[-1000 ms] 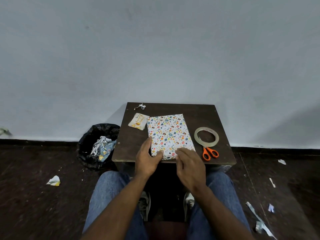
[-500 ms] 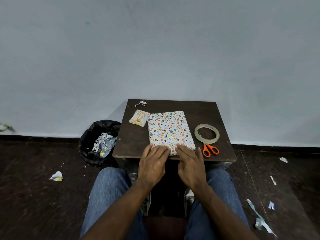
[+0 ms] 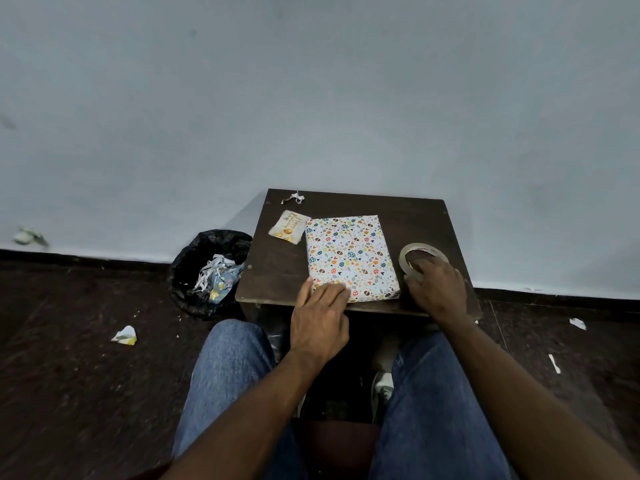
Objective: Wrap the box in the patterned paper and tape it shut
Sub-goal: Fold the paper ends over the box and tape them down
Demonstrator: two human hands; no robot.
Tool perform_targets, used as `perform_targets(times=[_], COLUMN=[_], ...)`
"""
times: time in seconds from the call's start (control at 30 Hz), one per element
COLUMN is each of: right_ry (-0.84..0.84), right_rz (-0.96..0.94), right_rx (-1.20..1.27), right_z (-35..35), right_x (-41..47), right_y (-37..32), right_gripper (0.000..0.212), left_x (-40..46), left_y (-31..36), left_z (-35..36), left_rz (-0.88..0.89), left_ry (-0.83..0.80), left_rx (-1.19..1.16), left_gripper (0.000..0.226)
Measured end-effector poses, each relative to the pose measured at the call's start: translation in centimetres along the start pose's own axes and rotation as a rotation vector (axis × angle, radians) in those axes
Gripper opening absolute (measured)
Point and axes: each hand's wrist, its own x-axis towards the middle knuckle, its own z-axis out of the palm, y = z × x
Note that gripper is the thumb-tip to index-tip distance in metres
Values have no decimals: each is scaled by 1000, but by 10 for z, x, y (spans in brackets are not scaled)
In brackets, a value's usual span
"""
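The box [image 3: 349, 252], covered in white paper with coloured eggs and hearts, lies flat in the middle of a small dark table [image 3: 277, 271]. My left hand [image 3: 320, 317] presses on its near left corner with straight fingers. To the right of the box, my right hand [image 3: 436, 289] grips the near rim of the clear tape roll [image 3: 424, 249], fingers inside the ring and thumb outside. The orange scissors are hidden under that hand.
A small greeting card [image 3: 289, 226] and a paper scrap [image 3: 293, 198] lie at the table's far left. A black bin [image 3: 207, 271] of paper cuttings stands left of the table. Paper bits [image 3: 124, 336] litter the dark floor. My knees sit under the near edge.
My right hand left the box's near edge and moved right onto the tape roll, covering the scissors. My left hand stayed pressing on the box's near left corner.
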Motion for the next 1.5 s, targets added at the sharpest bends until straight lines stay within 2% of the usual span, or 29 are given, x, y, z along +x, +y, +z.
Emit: perform_targets(times=[0.03, 0.1, 0.33, 0.47, 0.57, 0.7, 0.77, 0.9, 1.03, 1.17, 1.3, 1.5], right_ry=[-50, -42, 195, 254, 259, 219, 196, 133, 96, 71, 9, 92], right_rz=[13, 22, 201, 168, -7, -291, -294, -274, -254, -241, -229, -197], right_rx=[-35, -2, 484, 691, 640, 294, 233, 219, 227, 208, 244, 421], right_z=[3, 9, 8, 13, 19, 31, 34, 31, 27, 23, 10, -12], right_x=[2, 5, -7, -35, -58, -72, -70, -67, -68, -71, -71, -81], right_y=[5, 11, -6, -26, -48, -63, -61, -58, -60, -61, -67, -81], right_gripper=[28, 20, 15, 16, 11, 19, 23, 13, 14, 15, 16, 22], left_x=[0, 0, 1, 1, 0, -4, -5, -4, 8, 9, 5, 25], left_y=[0, 1, 3, 4, 6, 5, 4, 8, 14, 10, 11, 31], left_z=[0, -1, -2, 0, 0, -3, -6, -9, -19, -26, -29, -41], left_rz=[-5, -16, -44, -85, -150, -164, -135, -145, -333, -343, -406, -631], left_ry=[0, -5, 12, 46, 53, 10, -16, -47, -69, -130, -9, 101], left_rx=[-5, -14, -49, -81, -153, -157, -117, -99, -312, -471, -617, -1023], left_gripper=[43, 43, 43, 41, 38, 46, 50, 46, 35, 35, 28, 14])
